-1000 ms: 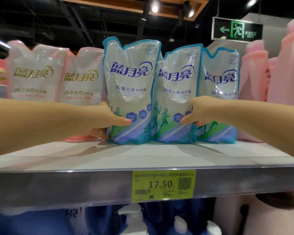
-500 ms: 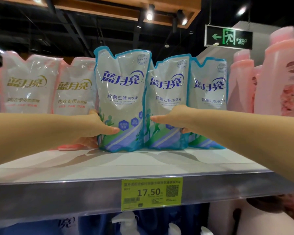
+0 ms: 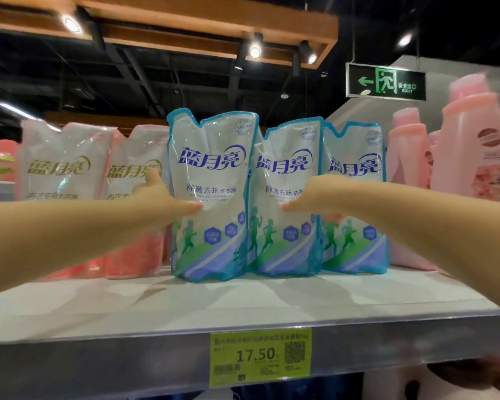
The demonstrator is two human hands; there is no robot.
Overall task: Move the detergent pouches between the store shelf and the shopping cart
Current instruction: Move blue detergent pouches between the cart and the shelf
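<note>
Upright in a touching row, back from the shelf (image 3: 156, 307) front edge: left pouch (image 3: 214, 174), middle pouch (image 3: 283, 246), right pouch (image 3: 355, 168), glossy white, blue-trimmed, green runners. The left hand (image 3: 159, 203) pinches left pouch, thumb across; the right hand (image 3: 315, 194) grips middle pouch, fingers hidden behind.
</note>
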